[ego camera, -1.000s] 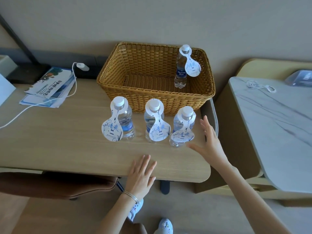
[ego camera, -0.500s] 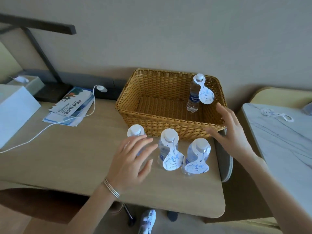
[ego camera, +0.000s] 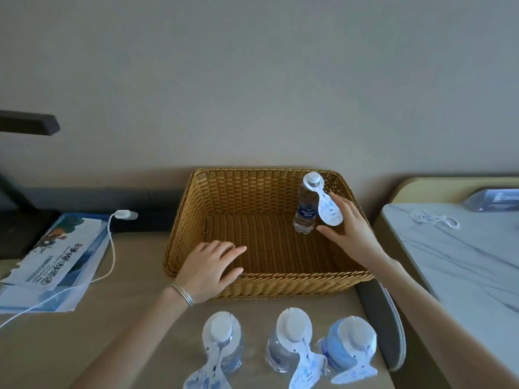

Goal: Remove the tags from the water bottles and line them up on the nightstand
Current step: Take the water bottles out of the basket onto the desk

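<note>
One tagged water bottle (ego camera: 304,211) is shown upright in the wicker basket (ego camera: 179,240) at centre frame, flanked by the spread fingers of the right hand (ego camera: 351,234). The left hand (ego camera: 210,269) is rested open on the basket's near rim; three tagged bottles (ego camera: 292,343) are seen on the bench (ego camera: 112,346) at lower centre.

A basket (ego camera: 252,284) sits at the centre of a desk (ego camera: 112,332), backed against the wall. One bottle (ego camera: 304,211) stands upright inside it, at the basket's 1 o'clock corner, with a tag (ego camera: 330,210) hanging from its neck on its 3 o'clock side. At 6 o'clock from the basket, three more tagged bottles stand in a row along the near edge: the left bottle (ego camera: 224,349), the middle bottle (ego camera: 286,343) and the right bottle (ego camera: 348,346). At 9 o'clock from the basket lie brochures (ego camera: 56,256), with a cable (ego camera: 111,248) draped over them. At 3 o'clock, apart from the desk, stands the nightstand (ego camera: 463,262).
</note>
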### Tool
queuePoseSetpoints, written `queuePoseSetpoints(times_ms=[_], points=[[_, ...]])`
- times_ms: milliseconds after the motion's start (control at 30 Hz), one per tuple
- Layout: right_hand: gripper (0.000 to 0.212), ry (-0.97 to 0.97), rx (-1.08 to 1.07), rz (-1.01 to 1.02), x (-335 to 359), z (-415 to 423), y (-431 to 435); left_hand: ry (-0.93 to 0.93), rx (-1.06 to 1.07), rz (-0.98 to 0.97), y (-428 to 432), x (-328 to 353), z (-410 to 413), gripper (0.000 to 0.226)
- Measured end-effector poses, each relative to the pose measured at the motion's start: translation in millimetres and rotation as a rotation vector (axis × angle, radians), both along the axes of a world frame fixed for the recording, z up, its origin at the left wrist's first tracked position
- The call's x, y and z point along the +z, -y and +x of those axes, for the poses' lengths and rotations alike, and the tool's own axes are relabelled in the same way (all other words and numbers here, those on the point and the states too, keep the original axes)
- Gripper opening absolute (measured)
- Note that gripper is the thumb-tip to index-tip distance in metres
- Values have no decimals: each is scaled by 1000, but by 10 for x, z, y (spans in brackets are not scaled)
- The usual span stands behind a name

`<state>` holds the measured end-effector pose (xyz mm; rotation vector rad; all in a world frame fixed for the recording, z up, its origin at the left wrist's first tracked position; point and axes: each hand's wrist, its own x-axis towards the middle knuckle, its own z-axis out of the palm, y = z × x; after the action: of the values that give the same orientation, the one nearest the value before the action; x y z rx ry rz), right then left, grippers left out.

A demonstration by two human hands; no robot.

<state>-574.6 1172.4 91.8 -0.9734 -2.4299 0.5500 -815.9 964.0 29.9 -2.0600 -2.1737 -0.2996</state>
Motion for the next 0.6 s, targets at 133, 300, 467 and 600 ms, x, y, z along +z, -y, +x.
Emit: queuePoseSetpoints(times_ms=[133,300,467,600], points=[[75,37,-80,-29,-120,-161,-235,65,-73,71,0,-154,28,53],[80,50,-145,-83,-236,-412,-529,70,-56,141,12,-253,102,54],[90,15,-208,-144,-420,-691,-855,59,-48,167,-11,-287,94,54],[94,-70,-262,-241,-572,-884,-1013,71,-44,183,-20,-306,93,54]])
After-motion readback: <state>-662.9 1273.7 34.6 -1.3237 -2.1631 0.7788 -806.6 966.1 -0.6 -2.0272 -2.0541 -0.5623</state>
